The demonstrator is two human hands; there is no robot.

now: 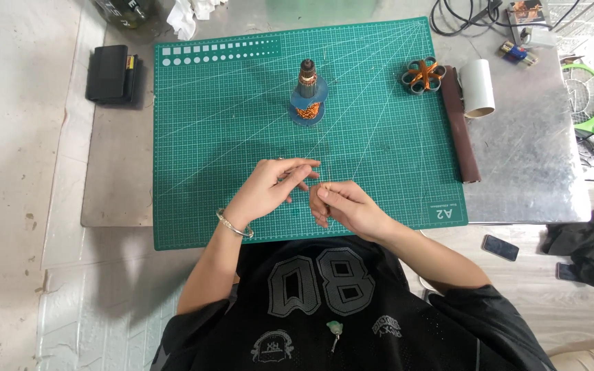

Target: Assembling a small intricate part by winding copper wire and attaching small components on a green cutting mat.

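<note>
Nearest the camera, two bare hands meet over the lower edge of one green cutting mat [207,137], which lies on a grey metal table [517,151]. The left hand [269,189], with one metal bangle [234,225] at its wrist, has thumb and fingertips drawn together, and the right hand [345,206] is curled with its fingertips pinched just beside them; whatever passes between them is too thin to make out, perhaps a fine wire, so I cannot tell what either hand grips. Nothing stands between the hands and the mat's middle. Farther up the mat stands one motor armature [308,93], upright on a blue disc, well apart from the hands. At the mat's far right corner lies one coil of copper wire [423,74], and just beside it one long dark brown strip [462,130] runs along the mat's edge, with one white tube [478,86] touching its top end. Off to the left rests one black case [111,74]. Farthest away are one crumpled white cloth [187,15] and black cables [462,15]
</note>
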